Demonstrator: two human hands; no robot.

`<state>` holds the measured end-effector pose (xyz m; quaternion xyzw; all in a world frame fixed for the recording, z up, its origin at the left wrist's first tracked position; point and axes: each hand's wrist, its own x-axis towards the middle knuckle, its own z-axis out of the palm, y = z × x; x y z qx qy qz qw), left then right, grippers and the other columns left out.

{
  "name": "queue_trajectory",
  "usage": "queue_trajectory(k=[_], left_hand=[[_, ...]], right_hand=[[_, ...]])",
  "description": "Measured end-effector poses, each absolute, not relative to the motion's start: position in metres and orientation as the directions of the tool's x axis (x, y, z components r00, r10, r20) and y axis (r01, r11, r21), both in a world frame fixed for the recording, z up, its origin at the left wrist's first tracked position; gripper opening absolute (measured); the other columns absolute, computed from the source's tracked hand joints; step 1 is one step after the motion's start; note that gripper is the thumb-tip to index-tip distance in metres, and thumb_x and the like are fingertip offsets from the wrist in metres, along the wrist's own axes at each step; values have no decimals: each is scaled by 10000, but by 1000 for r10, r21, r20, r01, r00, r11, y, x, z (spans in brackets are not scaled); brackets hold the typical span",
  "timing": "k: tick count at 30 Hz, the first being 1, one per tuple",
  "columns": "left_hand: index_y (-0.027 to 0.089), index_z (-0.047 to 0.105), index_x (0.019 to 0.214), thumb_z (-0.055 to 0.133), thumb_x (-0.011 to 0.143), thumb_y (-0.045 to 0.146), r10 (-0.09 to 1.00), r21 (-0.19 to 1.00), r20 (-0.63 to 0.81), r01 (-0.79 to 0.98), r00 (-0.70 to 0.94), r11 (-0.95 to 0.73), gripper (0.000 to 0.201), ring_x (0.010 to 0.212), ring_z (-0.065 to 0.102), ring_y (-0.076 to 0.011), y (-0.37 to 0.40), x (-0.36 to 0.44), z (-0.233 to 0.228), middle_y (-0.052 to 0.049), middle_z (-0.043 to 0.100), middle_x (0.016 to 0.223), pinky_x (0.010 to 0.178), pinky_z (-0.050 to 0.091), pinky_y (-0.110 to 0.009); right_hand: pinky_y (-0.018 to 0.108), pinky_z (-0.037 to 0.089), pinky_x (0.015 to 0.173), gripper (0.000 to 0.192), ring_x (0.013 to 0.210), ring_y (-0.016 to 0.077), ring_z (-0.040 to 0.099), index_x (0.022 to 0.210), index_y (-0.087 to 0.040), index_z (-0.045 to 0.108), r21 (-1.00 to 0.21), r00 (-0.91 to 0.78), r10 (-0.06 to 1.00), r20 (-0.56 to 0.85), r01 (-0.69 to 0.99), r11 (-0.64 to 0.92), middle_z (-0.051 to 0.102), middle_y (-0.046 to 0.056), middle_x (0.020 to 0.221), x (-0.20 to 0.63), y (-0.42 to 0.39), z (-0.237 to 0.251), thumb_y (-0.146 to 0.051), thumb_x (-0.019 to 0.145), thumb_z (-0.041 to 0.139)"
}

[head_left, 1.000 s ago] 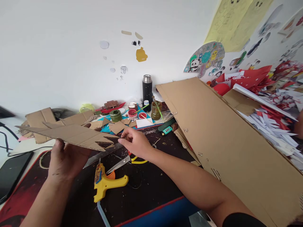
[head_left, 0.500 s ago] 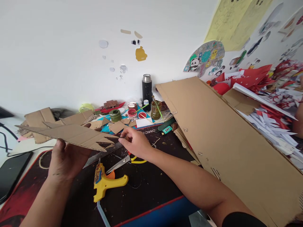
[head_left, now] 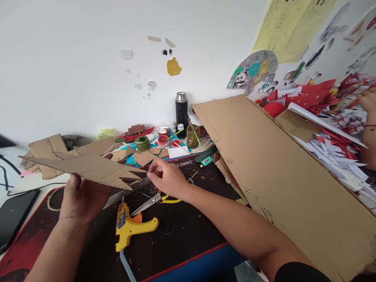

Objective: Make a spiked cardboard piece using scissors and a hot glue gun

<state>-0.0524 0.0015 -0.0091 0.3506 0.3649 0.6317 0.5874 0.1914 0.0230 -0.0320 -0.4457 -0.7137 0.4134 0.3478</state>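
My left hand (head_left: 85, 197) grips a cut cardboard piece (head_left: 91, 169) from below, thumb at its near edge. The piece is long, with a pointed left end and jagged points at its right end. My right hand (head_left: 166, 175) is closed, thumb and forefinger pinched at the tip of one of those points. Below them on the dark mat lie a yellow glue gun (head_left: 129, 227) with a glue stick out of its back, and scissors (head_left: 151, 203) with yellow and red handles. A metal ruler-like strip (head_left: 113, 199) shows partly under the cardboard.
A large cardboard sheet (head_left: 282, 176) leans across the right side. Paint jars (head_left: 142, 143), brushes, cardboard scraps (head_left: 145, 158) and a black flask (head_left: 181, 109) stand along the wall. A phone (head_left: 16, 219) lies at left. Another person's arm (head_left: 369, 133) shows at far right beside paper scraps.
Both hands and the cardboard piece stay almost in place. The view has shifted slightly, and the other person's hand has come into sight at the far right.
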Motion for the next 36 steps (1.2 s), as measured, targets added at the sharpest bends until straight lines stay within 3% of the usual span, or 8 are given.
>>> queue_trajectory(k=[4,9,13,20,30,36], left_hand=[[394,836,1222,973,574,726,995,891,15,-450,-94,-56,741,1333,684,-498,2,-51,-8,-62,842,1243,764,719,-542],[420,849,1154,943,593,761,992,907,14,-416,-124,-65,663,1399,636,-475,3,-54,-12,-30,841,1231,740,717,-515],[415,854,1144,921,581,795,994,919,20,-389,-107,-61,683,1436,590,-509,3,-55,-12,-48,846,1206,797,703,-585],[394,863,1139,913,576,810,993,931,14,-360,-117,-56,701,1529,487,-508,2,-53,-11,-21,798,1368,880,685,-584],[385,867,1128,934,529,804,993,933,-15,-359,-115,-27,734,1491,528,-512,3,-53,-11,-41,806,1337,773,710,-546],[449,846,1187,894,614,810,998,927,6,-375,-62,-29,678,1422,603,-519,3,-59,-17,-53,838,1238,865,692,-655]], right_hand=[[288,365,622,74,637,150,587,995,-235,628,-903,-363,923,129,342,261,648,-51,711,192,23,-31,-287,992,681],[291,372,632,69,647,153,591,1003,-239,633,-894,-369,920,135,355,274,652,-52,716,192,22,-31,-290,1000,680],[289,378,640,76,654,153,599,1014,-236,636,-895,-360,922,139,353,273,659,-49,721,192,23,-31,-293,999,683],[289,378,646,105,670,160,609,1059,-233,645,-890,-352,926,140,365,274,663,-43,735,192,24,-33,-306,1000,690],[284,355,636,54,631,145,576,1017,-230,637,-875,-370,915,160,376,305,652,-55,711,191,23,-32,-257,995,677],[285,351,634,47,635,149,585,1011,-229,632,-861,-378,912,162,398,318,659,-51,704,192,24,-33,-252,989,667]])
